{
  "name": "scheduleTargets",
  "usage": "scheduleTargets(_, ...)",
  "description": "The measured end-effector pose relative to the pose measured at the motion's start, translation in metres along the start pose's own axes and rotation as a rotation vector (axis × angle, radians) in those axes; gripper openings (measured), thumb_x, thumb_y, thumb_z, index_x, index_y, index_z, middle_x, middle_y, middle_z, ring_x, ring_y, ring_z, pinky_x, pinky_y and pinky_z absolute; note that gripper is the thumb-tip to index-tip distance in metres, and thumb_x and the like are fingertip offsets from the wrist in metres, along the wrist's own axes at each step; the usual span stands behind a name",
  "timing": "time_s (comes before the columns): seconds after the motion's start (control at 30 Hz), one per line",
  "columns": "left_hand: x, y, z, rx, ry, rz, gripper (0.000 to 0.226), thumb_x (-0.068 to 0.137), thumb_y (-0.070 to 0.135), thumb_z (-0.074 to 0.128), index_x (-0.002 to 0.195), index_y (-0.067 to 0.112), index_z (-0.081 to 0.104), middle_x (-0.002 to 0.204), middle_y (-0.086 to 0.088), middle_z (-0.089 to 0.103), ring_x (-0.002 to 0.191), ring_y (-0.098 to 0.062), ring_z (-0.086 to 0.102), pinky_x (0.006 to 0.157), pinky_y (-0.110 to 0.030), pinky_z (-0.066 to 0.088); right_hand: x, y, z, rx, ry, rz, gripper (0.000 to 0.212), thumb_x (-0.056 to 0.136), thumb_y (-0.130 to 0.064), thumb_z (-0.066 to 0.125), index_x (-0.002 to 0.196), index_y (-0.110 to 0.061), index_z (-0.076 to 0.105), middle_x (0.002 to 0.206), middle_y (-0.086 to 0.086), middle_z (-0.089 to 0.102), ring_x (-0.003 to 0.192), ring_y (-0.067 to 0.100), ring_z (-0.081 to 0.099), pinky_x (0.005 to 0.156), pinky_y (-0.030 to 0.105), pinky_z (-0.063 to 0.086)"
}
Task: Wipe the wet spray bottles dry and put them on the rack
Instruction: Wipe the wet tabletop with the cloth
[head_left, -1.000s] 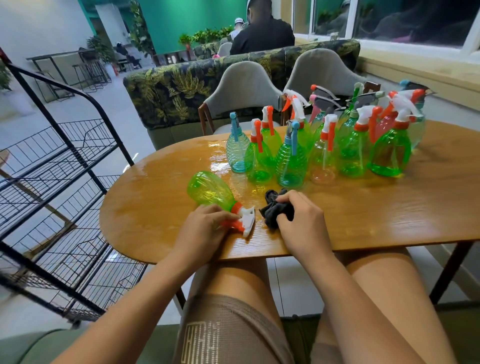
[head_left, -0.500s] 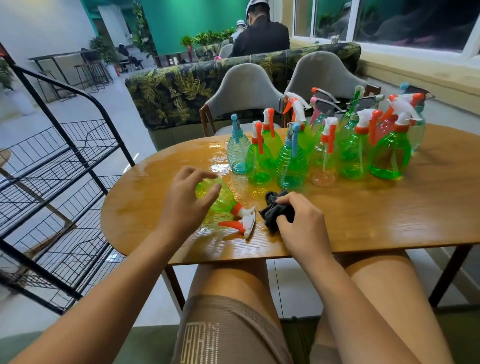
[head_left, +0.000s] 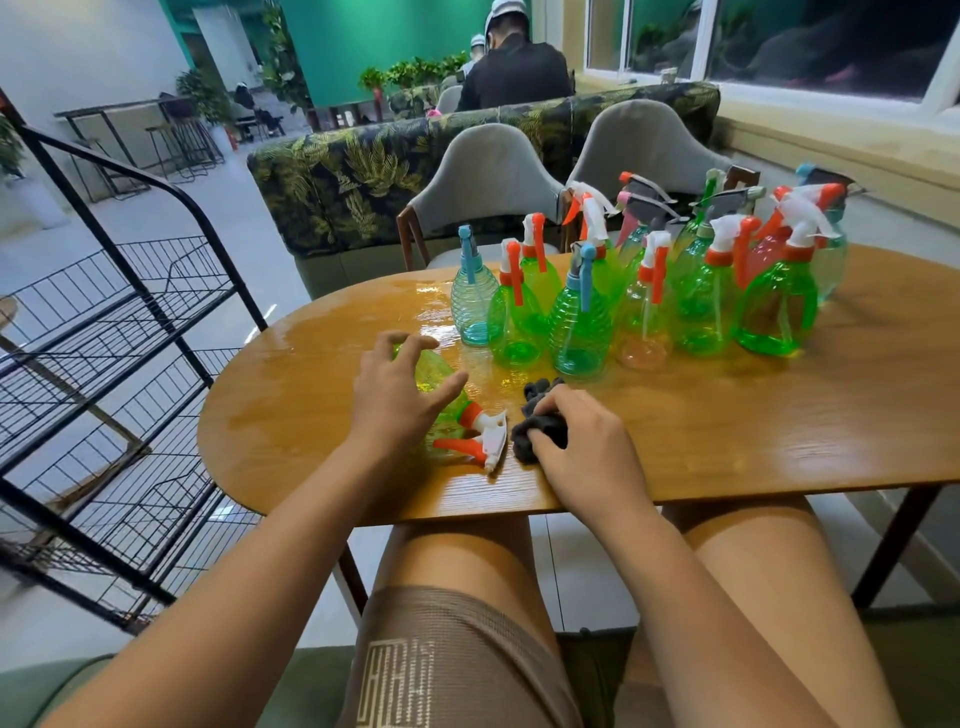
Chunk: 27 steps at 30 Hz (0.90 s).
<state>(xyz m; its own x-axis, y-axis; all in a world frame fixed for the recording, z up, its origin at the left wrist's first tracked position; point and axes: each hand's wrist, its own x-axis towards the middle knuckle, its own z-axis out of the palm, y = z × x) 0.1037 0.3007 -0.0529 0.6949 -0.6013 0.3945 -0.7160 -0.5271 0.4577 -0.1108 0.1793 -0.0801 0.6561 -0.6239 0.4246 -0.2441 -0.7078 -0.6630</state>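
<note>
One lying bottle (head_left: 437, 372), one cloth (head_left: 536, 398)

Upright bottle cluster (head_left: 649, 312) blocks far side; open tabletop (head_left: 779, 426) right; rack (head_left: 156, 312) left.

Perhaps thirteen bottles (head_left: 579, 327), one cloth (head_left: 524, 444)
</note>
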Motion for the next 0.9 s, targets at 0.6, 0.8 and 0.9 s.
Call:
scheduleTargets(0.6,-0.005,0.012,0.009,-0.026,0.008,0.061,0.046,0.085,0.068,0.075,0.123,0.045,0.063,0.139,0.008,0.046,0.130,-0.023,0.047,0.104,-0.050,0.047,-0.029,-0.044,0.029,0.059,-0.016,-0.235,0.028,0.090,-0.018,0.065,0.117,-0.021,0.074,0.114,-0.003,0.071,0.111,0.018,0.059,0.094,0.032,0.051)
scheduleTargets(0.8,0.000,0.011,0.005,-0.019,-0.052,0.063,0.048,0.085,0.070,0.074,0.125,0.046,0.063,0.142,0.009,0.044,0.132,-0.022,0.045,0.108,-0.053,0.047,-0.029,-0.047,0.033,0.106,-0.042,-0.257,0.030,0.092,-0.017,0.065,0.120,-0.022,0.073,0.118,-0.005,0.070,0.114,0.016,0.057,0.097,0.030,0.050)
scheduleTargets(0.9,0.001,0.011,0.005,-0.022,-0.054,0.065,0.047,0.084,0.071,0.074,0.124,0.048,0.063,0.141,0.009,0.045,0.133,-0.022,0.045,0.106,-0.054,0.048,-0.027,-0.044,0.027,0.086,-0.044,-0.225,0.024,0.086,-0.018,0.065,0.108,-0.022,0.072,0.107,-0.006,0.067,0.105,0.015,0.055,0.087,0.033,0.051)
